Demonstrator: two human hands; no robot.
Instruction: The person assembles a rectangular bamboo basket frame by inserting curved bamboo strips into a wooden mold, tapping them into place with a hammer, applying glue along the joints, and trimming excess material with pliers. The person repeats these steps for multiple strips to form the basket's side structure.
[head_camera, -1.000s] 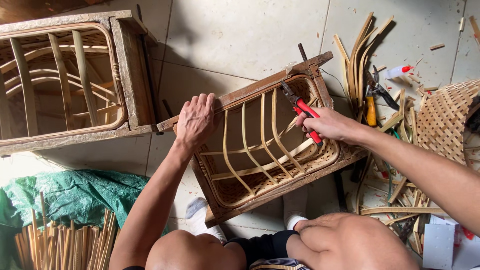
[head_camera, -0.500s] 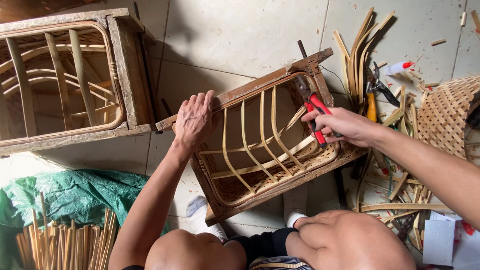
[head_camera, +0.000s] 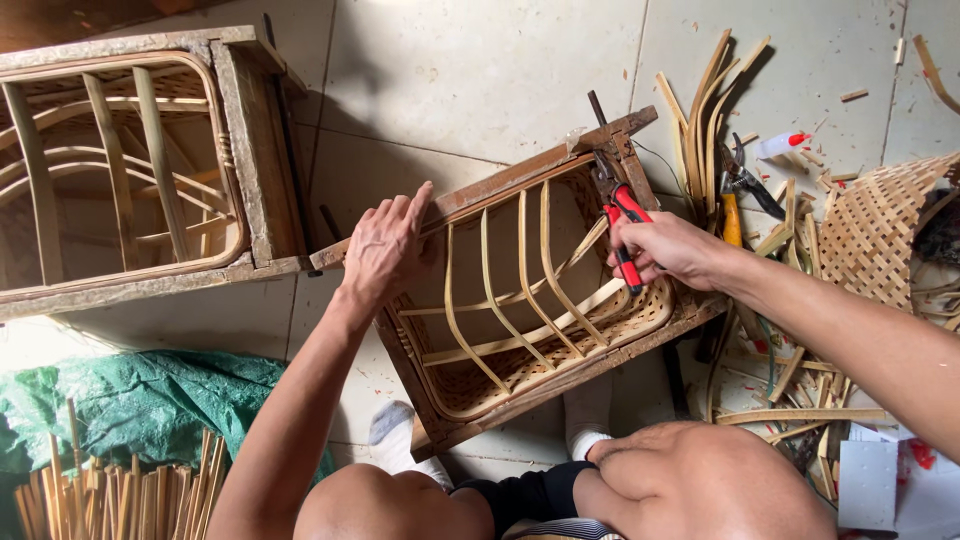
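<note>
Left hand (head_camera: 385, 250) laid flat, fingers spread, on the wooden frame (head_camera: 520, 178) — apparently steadying it against the pull opposite. Right hand (head_camera: 672, 248) clenched round red-handled pliers (head_camera: 618, 215), jaws set at the frame's far corner. Half-woven basket (head_camera: 530, 310) seated inside frame, between both hands — cane strips (head_camera: 700, 120) lying beyond the right hand.
</note>
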